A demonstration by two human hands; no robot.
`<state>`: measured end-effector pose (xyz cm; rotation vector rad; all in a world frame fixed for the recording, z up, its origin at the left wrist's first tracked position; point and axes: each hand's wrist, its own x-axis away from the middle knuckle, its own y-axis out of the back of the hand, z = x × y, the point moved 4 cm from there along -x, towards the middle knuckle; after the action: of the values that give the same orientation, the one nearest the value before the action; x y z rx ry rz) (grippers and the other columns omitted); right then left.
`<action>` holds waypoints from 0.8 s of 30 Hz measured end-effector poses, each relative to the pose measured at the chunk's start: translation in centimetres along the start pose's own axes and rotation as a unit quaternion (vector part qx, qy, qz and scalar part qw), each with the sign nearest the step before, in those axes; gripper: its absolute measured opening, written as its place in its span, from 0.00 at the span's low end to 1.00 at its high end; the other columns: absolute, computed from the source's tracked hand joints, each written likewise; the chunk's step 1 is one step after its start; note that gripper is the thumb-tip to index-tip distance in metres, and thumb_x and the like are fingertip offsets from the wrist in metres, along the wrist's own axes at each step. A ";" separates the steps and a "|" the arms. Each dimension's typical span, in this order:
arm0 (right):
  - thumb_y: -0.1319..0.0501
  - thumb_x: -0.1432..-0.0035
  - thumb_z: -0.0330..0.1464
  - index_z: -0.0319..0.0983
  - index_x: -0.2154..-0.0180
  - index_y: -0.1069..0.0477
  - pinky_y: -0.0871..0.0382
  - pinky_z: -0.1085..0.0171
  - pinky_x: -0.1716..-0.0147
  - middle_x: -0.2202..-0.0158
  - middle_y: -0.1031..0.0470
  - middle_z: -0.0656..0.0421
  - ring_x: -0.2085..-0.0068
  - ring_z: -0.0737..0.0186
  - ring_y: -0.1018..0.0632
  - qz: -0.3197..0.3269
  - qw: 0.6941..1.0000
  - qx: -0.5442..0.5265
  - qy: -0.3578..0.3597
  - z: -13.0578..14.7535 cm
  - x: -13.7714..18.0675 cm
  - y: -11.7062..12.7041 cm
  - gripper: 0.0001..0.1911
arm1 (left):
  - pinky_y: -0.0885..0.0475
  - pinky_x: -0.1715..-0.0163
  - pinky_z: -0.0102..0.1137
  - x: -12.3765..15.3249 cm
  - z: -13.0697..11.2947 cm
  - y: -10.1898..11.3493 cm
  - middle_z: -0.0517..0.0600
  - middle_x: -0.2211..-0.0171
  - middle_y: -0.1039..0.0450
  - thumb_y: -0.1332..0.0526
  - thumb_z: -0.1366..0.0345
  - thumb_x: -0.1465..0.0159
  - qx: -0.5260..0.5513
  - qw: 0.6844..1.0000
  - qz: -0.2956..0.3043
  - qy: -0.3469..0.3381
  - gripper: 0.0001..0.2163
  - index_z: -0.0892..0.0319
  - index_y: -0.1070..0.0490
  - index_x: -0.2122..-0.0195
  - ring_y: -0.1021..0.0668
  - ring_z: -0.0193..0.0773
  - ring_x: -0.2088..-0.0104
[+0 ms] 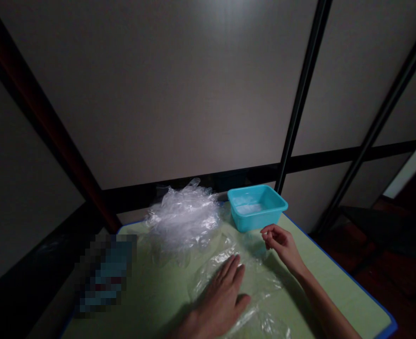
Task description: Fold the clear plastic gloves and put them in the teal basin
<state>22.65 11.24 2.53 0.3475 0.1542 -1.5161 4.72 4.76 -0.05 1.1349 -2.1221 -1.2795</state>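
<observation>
My left hand (225,292) lies flat, fingers stretched out, on a thin clear plastic glove or sheet (264,282) spread over the table. Its exact outline is hard to make out. To the right, my right hand (280,242) is raised a little, thumb and fingertips pinched together; whatever is between them is too small or too clear to see. Just beyond that hand stands a turquoise plastic basin (257,221) with something whitish on its bottom. A heaped pile of crumpled clear plastic gloves (184,219) sits at the back, left of the basin.
The pale green table (151,292) has a blue edge. A blurred-out bluish object (109,273) is at its left side. Behind the table rise the sliding panels (193,103) of a wardrobe. A dark chair-like shape (380,230) stands at the right.
</observation>
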 end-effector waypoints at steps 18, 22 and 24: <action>0.47 0.55 0.25 0.39 0.49 0.41 0.65 0.47 0.44 0.50 0.34 0.53 0.45 0.54 0.40 0.241 0.892 0.339 0.174 0.6 2.0 -4.3 0.28 | 0.52 0.43 0.38 0.8 -2.3 0.1 0.54 0.41 0.48 0.46 0.56 0.40 -0.049 0.983 0.097 -0.146 0.26 0.56 0.48 0.42 0.48 0.45 0.40; 0.48 0.52 0.25 0.39 0.54 0.37 0.67 0.47 0.44 0.59 0.29 0.55 0.53 0.56 0.33 0.184 0.875 0.412 0.173 -0.1 1.6 -4.5 0.20 | 0.57 0.42 0.42 0.9 -2.4 0.3 0.53 0.40 0.51 0.48 0.55 0.39 -0.047 0.983 0.091 -0.151 0.25 0.56 0.48 0.42 0.50 0.46 0.40; 0.49 0.52 0.23 0.39 0.58 0.35 0.59 0.48 0.45 0.64 0.28 0.56 0.58 0.57 0.30 0.120 0.886 0.415 0.166 -0.6 1.2 -4.0 0.17 | 0.60 0.42 0.46 0.9 -2.4 0.4 0.52 0.39 0.54 0.47 0.55 0.39 -0.048 0.984 0.092 -0.147 0.25 0.54 0.49 0.42 0.53 0.47 0.39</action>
<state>18.82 10.24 1.09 1.2693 -0.2814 -1.1952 5.69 2.87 1.48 0.7262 -2.2807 -1.5195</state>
